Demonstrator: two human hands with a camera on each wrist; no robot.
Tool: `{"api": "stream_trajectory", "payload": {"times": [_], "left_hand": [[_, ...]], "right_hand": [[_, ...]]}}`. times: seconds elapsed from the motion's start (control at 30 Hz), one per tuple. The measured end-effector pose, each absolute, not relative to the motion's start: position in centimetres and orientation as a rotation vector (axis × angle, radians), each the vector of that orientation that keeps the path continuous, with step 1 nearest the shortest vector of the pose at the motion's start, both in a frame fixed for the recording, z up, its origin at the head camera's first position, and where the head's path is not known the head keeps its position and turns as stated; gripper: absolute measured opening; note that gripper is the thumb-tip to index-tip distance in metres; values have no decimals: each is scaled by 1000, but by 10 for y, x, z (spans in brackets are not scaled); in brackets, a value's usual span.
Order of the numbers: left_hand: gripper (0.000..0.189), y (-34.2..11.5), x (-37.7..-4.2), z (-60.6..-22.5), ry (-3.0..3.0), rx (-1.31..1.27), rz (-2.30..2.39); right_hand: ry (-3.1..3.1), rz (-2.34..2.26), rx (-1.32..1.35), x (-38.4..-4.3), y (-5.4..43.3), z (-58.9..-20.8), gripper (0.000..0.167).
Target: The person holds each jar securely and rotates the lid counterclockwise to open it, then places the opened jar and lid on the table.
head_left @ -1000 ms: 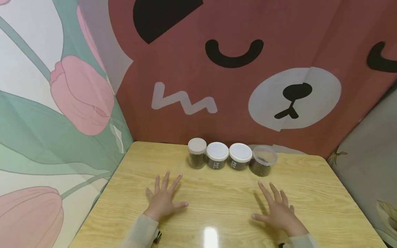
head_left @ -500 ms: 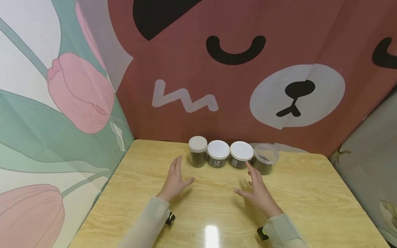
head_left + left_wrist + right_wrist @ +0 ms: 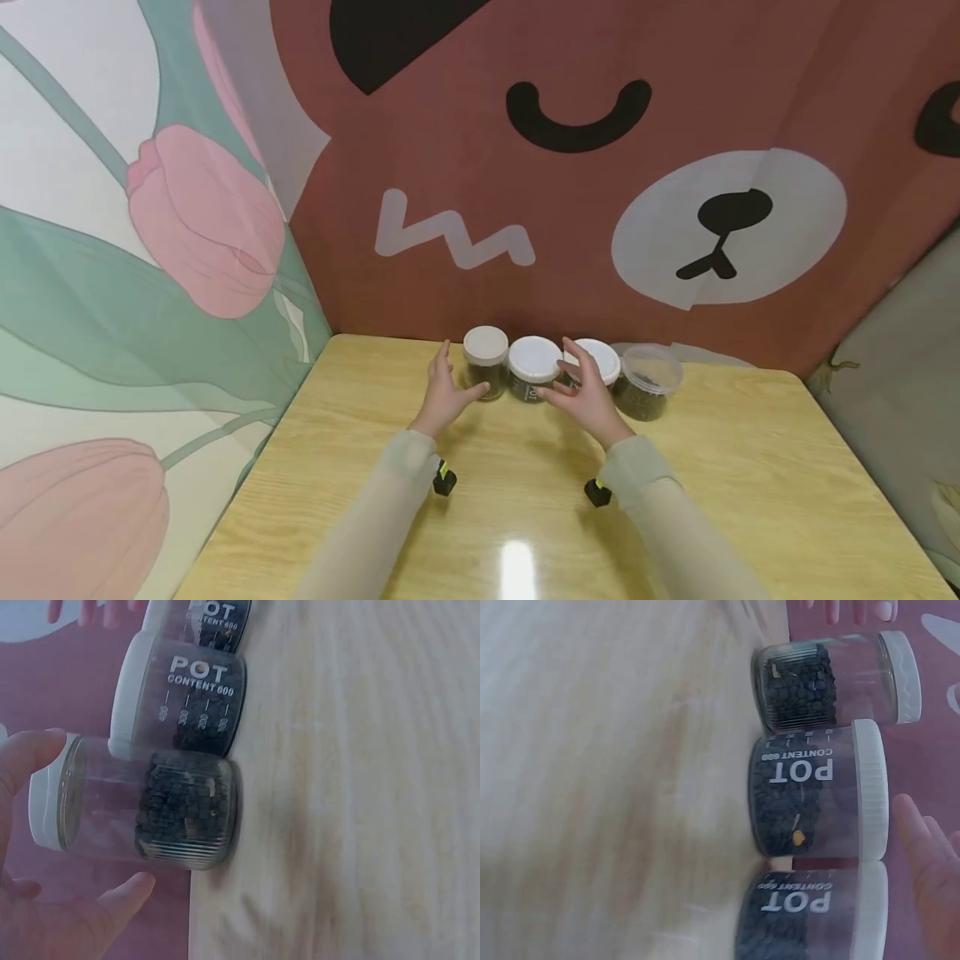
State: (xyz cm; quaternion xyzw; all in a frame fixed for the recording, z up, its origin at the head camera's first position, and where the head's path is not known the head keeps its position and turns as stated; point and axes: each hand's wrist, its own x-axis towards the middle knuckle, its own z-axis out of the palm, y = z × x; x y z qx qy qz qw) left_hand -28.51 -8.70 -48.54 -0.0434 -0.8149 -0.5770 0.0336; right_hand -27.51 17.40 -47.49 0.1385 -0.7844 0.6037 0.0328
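Four jars [image 3: 535, 360] stand in a row along the far edge of the wooden surface [image 3: 517, 483]. We have reached forward, apparently bringing them within grasp: left hand [image 3: 442, 400] spread around the tall jar [image 3: 487, 365], right hand [image 3: 590, 402] loosely spread by the middle jars [image 3: 606, 360]; contact unclear.

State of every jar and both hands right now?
Tall jar: upright, lid on, partly filled.
Left POT jar: upright, lid on, partly filled.
Right POT jar: upright, lid on, partly filled.
Clear-topped jar: upright, partly filled, lid unclear.
Left hand: fingers parted at tall jar.
Right hand: fingers parted near POT jars.
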Motion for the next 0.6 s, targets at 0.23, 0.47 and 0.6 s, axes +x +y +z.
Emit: {"api": "stream_trajectory", "payload": {"times": [0.23, 0.47, 0.6], "left_hand": [[111, -83, -300, -488, -2527, -143, -1746], [107, -75, -307, -486, -2532, -156, -1710], [103, -70, -308, -485, -2526, -130, -1715]], "right_hand": [[-2520, 1842, 445, -300, 156, -471, 97], [-2620, 1755, 441, -315, 132, -460, 97], [-2694, 1745, 411, -320, 119, -455, 96]]}}
